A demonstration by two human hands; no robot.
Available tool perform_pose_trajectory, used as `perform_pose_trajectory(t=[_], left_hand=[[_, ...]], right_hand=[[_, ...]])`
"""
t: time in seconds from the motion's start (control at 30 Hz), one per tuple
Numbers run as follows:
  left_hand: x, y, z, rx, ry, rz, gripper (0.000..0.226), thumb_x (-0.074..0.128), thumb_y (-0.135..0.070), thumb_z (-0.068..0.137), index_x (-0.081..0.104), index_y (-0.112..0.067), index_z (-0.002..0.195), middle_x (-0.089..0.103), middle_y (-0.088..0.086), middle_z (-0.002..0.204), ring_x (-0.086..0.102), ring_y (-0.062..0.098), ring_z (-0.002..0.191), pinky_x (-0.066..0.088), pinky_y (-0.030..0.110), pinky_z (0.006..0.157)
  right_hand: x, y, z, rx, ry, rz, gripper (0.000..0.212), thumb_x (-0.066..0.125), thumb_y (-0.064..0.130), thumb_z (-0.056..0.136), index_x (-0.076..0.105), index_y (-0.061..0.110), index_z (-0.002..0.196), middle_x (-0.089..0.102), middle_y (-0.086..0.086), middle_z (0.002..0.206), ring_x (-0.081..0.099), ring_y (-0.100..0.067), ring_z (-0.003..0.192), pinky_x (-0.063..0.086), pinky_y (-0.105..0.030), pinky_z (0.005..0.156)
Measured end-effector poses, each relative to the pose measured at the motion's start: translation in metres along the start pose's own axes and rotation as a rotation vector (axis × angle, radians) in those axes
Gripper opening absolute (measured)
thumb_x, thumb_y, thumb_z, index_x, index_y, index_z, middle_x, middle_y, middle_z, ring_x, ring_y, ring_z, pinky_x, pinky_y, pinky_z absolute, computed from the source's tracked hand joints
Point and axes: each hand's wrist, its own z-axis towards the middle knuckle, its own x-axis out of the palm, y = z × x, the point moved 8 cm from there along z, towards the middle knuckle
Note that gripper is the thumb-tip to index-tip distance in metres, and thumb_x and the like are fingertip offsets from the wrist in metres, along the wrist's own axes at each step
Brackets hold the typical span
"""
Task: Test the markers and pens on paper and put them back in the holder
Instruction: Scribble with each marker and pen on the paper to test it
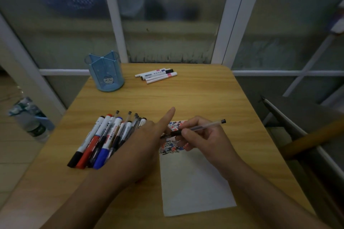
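1 gel pen (201, 127), gripped by the right hand (202, 135), is lying tip-to-cap from 8 toward 2 o'clock; the empty holder (106, 74) is sitting at 11 o'clock, nearer the extended-finger left hand (149, 135).

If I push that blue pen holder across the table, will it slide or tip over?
The blue pen holder looks like thin plastic and seems empty, so probably light. It stands tall on a round base, so a high push may tip it; a low one likely slides it on the smooth table.

A wooden tabletop (195, 98) stood in dim light; white-framed frosted windows (167, 15) rose at twelve o'clock, pale floor (11, 154) at nine.
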Motion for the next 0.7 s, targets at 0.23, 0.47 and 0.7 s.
perform_pose_trajectory(t=[0.23, 0.47, 0.7], left_hand=[[-0.023, 0.005, -0.005, 0.027, -0.228, -0.037, 0.007, 0.063, -0.028, 0.091, 0.066, -0.029, 0.097, 0.061, -0.015, 0.088, 0.054, 0.0, 0.08, 0.046, 0.021, 0.071], [-0.021, -0.006, -0.01, 0.009, -0.242, -0.071, 0.002, 0.067, -0.023, 0.088, 0.065, -0.023, 0.089, 0.061, -0.011, 0.083, 0.054, 0.004, 0.076, 0.045, 0.022, 0.067], [-0.019, -0.008, -0.014, -0.03, -0.237, -0.068, 0.004, 0.066, -0.027, 0.089, 0.063, -0.024, 0.087, 0.06, -0.011, 0.083, 0.054, 0.004, 0.076, 0.044, 0.02, 0.067]], right_hand=[[-0.008, 0.006, 0.0, -0.005, -0.009, 0.053, 0.008, 0.065, 0.004, 0.092, 0.07, 0.0, 0.097, 0.076, -0.009, 0.082, 0.074, -0.018, 0.075, 0.056, -0.024, 0.064], [-0.006, 0.007, 0.004, -0.013, 0.013, 0.081, 0.007, 0.063, 0.0, 0.092, 0.069, 0.0, 0.096, 0.074, -0.008, 0.074, 0.072, -0.016, 0.068, 0.058, -0.025, 0.063], [-0.001, 0.006, 0.005, -0.01, 0.01, 0.05, 0.008, 0.059, 0.0, 0.095, 0.067, -0.001, 0.095, 0.071, -0.007, 0.068, 0.068, -0.017, 0.062, 0.055, -0.025, 0.059]])
